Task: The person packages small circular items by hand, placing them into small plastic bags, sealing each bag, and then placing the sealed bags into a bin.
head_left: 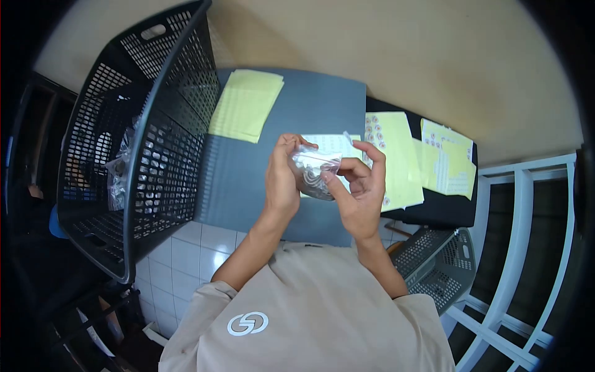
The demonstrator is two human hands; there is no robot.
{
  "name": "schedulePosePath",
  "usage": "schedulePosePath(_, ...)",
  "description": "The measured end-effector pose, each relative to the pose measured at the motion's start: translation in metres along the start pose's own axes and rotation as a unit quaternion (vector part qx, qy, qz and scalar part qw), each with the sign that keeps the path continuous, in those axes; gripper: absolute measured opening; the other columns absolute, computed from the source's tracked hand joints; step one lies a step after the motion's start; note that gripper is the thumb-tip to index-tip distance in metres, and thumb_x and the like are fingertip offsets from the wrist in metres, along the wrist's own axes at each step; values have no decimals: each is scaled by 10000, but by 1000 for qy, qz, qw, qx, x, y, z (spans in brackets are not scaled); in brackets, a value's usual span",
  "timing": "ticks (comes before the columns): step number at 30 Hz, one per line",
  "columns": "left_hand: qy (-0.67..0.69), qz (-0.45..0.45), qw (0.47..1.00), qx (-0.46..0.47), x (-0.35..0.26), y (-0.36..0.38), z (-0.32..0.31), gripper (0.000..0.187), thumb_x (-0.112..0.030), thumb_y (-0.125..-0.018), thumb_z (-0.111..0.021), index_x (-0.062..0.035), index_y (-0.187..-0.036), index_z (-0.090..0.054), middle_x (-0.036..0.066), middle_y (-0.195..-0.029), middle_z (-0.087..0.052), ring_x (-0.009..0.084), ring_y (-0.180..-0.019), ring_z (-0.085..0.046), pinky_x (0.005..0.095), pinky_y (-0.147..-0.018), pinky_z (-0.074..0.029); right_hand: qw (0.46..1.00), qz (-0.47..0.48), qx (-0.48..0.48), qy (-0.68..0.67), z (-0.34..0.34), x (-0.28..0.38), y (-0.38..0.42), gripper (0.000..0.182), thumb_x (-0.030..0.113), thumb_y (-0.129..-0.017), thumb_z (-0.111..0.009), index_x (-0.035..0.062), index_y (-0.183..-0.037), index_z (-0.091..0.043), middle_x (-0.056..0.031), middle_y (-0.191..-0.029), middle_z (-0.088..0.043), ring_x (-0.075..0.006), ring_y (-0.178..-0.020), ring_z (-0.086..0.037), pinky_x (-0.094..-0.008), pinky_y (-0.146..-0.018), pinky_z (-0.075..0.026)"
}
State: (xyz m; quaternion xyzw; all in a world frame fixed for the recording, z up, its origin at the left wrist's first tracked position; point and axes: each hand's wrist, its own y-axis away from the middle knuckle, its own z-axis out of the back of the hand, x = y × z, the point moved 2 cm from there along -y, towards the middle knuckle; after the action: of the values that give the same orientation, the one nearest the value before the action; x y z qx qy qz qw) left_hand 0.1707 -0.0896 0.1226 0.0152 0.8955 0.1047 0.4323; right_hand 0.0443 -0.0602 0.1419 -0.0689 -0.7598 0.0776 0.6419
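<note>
In the middle of the head view I hold a clear plastic bag (317,168) with a pale, coiled item inside. My left hand (282,177) is wrapped round the bag's left side. My right hand (361,192) has its thumb pressed on the front of the bag and bent fingers at its right edge. A small whitish piece, possibly a sticker (348,137), clings to the tip of the raised right index finger. Behind the hands, a white label sheet (330,141) lies on the grey table (248,180), partly hidden.
On the left a large dark basket (164,161) holds several clear bags (118,180). Yellow sheets (245,105) lie at the table's back left. Sticker sheets (396,155) and more label paper (447,162) rest on the right. A grey basket (437,263) stands lower right, beside a white metal frame (511,235).
</note>
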Motion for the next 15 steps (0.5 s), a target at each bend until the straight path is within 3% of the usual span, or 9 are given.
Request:
schedulePosePath(2, -3, -76, 997, 26, -13, 4, -13, 281, -328, -992, -394, -64, -932, -474, 48, -943, -479, 134, -936, -520, 297, -806, -454, 999, 21, -26, -4, -6, 16, -10, 565, -104, -813, -630, 4, -1268, -313, -109, -887, -638, -146, -856, -630, -276, -809, -502)
schedulePosePath(3, -2, -108, 994, 23, -19, 5, -16, 265, -290, -986, -506, -30, -940, -539, 33, -936, -552, 90, -888, -539, 259, -749, -465, 998, 32, -42, -21, -6, 24, -16, 545, -107, -818, -621, 4, -1258, -318, -115, -897, -641, -151, -870, -635, -271, -813, -504)
schedulePosePath(4, -1, -120, 992, 30, -26, 6, -17, 265, -290, -986, -506, -30, -940, -539, 33, -936, -552, 90, -888, -539, 259, -749, -465, 997, 41, -57, -38, -5, 29, -21, 525, -110, -824, -613, 4, -1247, -323, -122, -907, -644, -156, -884, -640, -267, -817, -505)
schedulePosePath(6, -190, -147, 968, 76, -39, 7, -21, 166, -161, -923, -628, 5, -922, -618, 33, -877, -642, 67, -804, -569, 221, -692, -466, 996, 64, -43, -42, -4, 38, -28, 520, -114, -830, -603, 4, -1245, -314, -128, -908, -646, -164, -895, -647, -261, -820, -509)
schedulePosePath(7, -153, -145, 976, 49, -45, 7, -24, 104, -87, -872, -684, 16, -870, -671, 43, -796, -681, 61, -724, -584, 200, -667, -461, 996, 67, -36, -47, -5, 42, -30, 521, -113, -832, -602, 6, -1247, -309, -131, -910, -646, -164, -893, -646, -263, -819, -509)
schedulePosePath(12, -126, -183, 972, 74, -51, 4, -24, 201, -133, -936, -606, 26, -842, -684, 56, -790, -683, 53, -704, -573, 205, -637, -460, 995, 70, -25, -60, -5, 49, -34, 535, -102, -839, -616, 24, -1243, -287, -128, -911, -650, -158, -890, -645, -262, -814, -503)
schedulePosePath(15, -71, -155, 981, 96, -48, -2, -21, 277, -194, -971, -557, 30, -872, -687, 71, -806, -689, 58, -696, -572, 203, -619, -456, 995, 71, -24, -64, -3, 48, -35, 539, -97, -838, -622, 33, -1238, -285, -125, -909, -652, -143, -871, -638, -248, -782, -498)
